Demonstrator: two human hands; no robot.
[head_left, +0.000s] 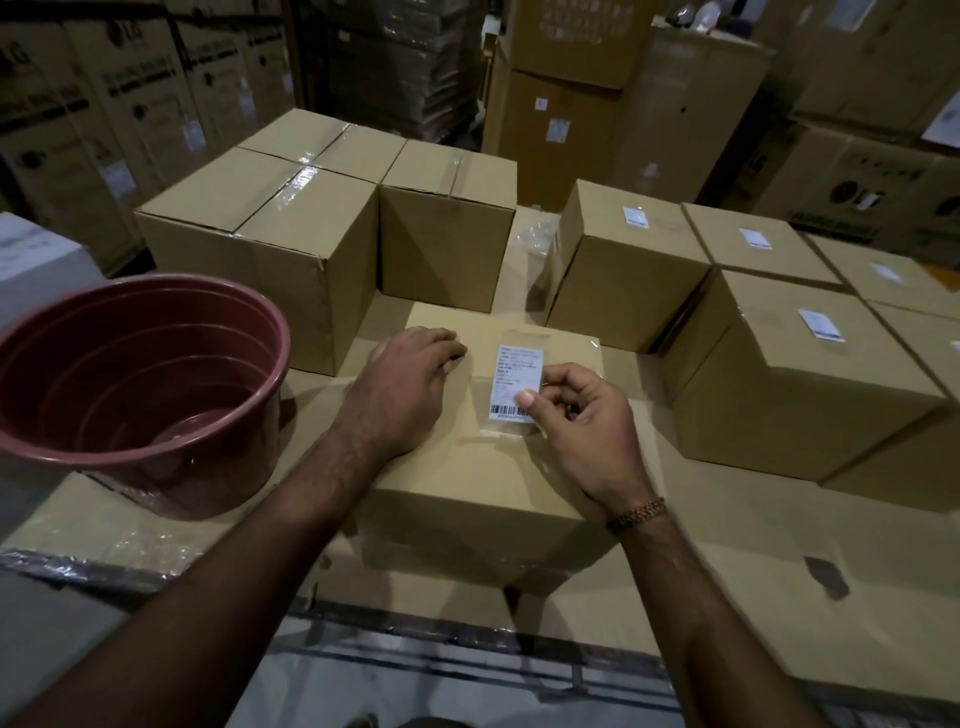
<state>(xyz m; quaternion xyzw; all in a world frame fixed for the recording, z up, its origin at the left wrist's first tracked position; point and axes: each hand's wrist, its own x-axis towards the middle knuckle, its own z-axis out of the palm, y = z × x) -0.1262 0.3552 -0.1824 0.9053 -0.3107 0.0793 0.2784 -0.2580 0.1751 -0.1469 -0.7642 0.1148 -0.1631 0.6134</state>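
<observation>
Barcode label (517, 376), print unreadable, pinched by right hand (582, 431) on carton (467, 467); left hand (410, 384) rests flat.

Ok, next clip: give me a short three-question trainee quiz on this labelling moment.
1. True or false: the left hand rests on top of the cardboard box.
2. What does the right hand pinch? A) a tape roll B) the barcode label C) a marker
3. Fill in: to the left of the box stands a reddish plastic ____.

Key: 1 true; 2 B; 3 tub.
</observation>
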